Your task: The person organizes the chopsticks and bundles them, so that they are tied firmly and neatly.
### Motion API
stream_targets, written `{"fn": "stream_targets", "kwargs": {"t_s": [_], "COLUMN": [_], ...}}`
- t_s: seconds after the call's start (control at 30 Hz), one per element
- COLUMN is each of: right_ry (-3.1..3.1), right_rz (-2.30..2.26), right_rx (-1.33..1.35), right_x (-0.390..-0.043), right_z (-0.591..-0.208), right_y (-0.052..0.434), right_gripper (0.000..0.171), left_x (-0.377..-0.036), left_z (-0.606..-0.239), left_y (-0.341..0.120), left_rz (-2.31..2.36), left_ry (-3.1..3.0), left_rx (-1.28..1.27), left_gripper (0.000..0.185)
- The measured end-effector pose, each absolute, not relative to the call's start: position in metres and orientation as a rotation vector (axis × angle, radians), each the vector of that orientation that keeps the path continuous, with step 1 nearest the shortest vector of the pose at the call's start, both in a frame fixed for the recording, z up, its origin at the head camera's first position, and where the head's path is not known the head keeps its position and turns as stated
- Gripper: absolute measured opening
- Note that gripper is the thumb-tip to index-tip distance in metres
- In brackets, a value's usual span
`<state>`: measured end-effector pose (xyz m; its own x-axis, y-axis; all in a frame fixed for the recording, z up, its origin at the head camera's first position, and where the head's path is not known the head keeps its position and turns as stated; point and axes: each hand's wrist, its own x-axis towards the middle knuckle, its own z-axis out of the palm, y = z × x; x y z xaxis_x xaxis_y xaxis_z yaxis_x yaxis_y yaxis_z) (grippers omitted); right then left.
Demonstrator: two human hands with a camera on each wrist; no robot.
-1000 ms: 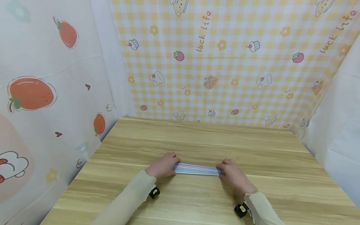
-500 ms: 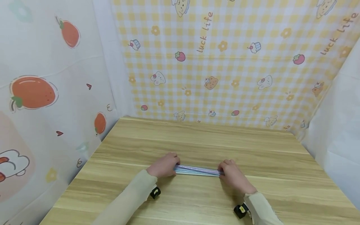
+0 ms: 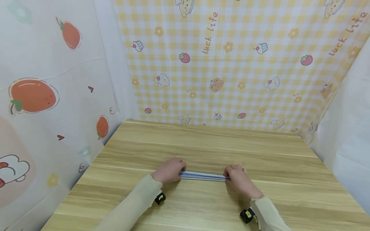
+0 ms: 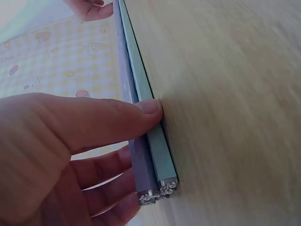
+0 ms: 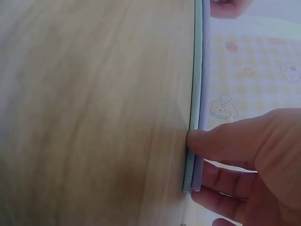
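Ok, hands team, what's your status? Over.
Left hand and right hand each pinch one end of the pastel sticks. Sticks bunched on the wooden table. Nothing in the way.

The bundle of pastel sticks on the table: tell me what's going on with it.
A person holds a bundle of pastel sticks flat on the wooden table, one end in each hand. The left hand pinches its end with the thumb across the top and fingers underneath; the right hand grips the other end the same way. The bundle lies crosswise between them, its ends lined up.
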<state>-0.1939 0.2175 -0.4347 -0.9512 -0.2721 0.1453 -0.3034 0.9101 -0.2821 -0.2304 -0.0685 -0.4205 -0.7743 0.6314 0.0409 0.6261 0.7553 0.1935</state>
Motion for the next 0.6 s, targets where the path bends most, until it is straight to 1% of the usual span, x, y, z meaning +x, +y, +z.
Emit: {"fn": "stream_targets", "kwargs": {"t_s": [0.2, 0.6], "right_ry": [-2.973, -2.993], "right_rz": [0.446, 0.428], "right_rx": [0.447, 0.470], "right_x": [-0.1939, -0.1941], "right_z": [-0.4353, -0.4294], "right_y": [0.2164, 0.2151], "right_gripper": [0.019, 0.018], "left_x": [-0.2313, -0.2298], "left_z": [-0.4214, -0.4210], "left_y": [-0.0663, -0.0630], "left_rz": [0.294, 0.269], "left_ry": [2.907, 2.918], "left_rx": [1.010, 1.018], "left_gripper": [0.025, 0.022]}}
